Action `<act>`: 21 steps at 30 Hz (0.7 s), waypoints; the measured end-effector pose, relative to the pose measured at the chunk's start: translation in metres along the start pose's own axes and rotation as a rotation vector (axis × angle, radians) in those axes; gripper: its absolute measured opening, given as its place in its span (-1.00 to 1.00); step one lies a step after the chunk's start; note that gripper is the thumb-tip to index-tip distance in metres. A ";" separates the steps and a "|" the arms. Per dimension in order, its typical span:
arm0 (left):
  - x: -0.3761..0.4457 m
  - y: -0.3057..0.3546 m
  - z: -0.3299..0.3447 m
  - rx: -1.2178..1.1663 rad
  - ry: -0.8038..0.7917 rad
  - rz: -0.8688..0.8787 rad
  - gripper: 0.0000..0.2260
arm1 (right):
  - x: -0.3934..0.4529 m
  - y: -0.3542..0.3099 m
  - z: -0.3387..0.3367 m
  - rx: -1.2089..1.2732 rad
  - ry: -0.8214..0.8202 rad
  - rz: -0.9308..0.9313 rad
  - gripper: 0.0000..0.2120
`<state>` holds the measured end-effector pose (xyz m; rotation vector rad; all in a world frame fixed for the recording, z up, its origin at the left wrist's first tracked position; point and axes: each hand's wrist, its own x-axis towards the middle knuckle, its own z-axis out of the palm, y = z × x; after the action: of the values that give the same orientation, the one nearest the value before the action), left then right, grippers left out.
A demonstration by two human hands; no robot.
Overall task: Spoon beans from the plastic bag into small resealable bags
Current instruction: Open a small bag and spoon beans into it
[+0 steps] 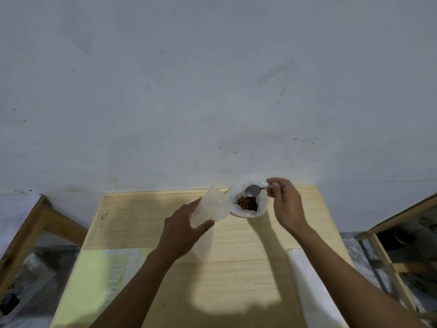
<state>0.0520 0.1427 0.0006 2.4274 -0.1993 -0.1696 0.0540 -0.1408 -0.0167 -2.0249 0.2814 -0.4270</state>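
A clear plastic bag [262, 204] stands open at the far edge of the wooden table [236, 256], with brown beans [247, 204] inside. My right hand [285, 204] pinches the handle of a metal spoon [252, 190], whose bowl hovers over the bag's mouth. My left hand [183, 229] holds a small translucent resealable bag [210, 207] upright just left of the bean bag, thumb on its lower front and fingers behind it.
A pile of white bags [312, 287] lies on the table's right side, and a yellow-green sheet with clear bags [111, 275] on its left. Wooden-framed stands [30, 230] flank the table on both sides. A grey wall rises directly behind.
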 end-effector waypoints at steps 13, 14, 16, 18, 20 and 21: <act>-0.007 -0.024 0.005 0.026 -0.021 -0.067 -0.37 | -0.015 0.053 0.041 -0.048 0.130 0.367 -0.66; -0.007 -0.024 0.007 0.024 -0.031 -0.068 -0.37 | -0.013 0.054 0.042 -0.028 0.114 0.412 -0.66; -0.006 -0.023 0.012 0.028 -0.050 -0.064 -0.36 | -0.009 0.054 0.044 0.038 0.095 0.534 -0.67; -0.005 -0.022 0.015 0.033 -0.063 -0.061 -0.36 | -0.005 0.054 0.045 0.151 0.100 0.673 -0.67; -0.004 -0.021 0.016 0.038 -0.067 -0.059 -0.36 | -0.002 0.052 0.044 0.273 0.118 0.778 -0.69; -0.003 -0.021 0.016 0.042 -0.070 -0.055 -0.36 | -0.002 0.050 0.043 0.307 0.127 0.799 -0.69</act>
<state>0.0479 0.1491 -0.0255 2.4718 -0.1683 -0.2776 0.0690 -0.1292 -0.0800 -1.4358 0.9912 -0.0793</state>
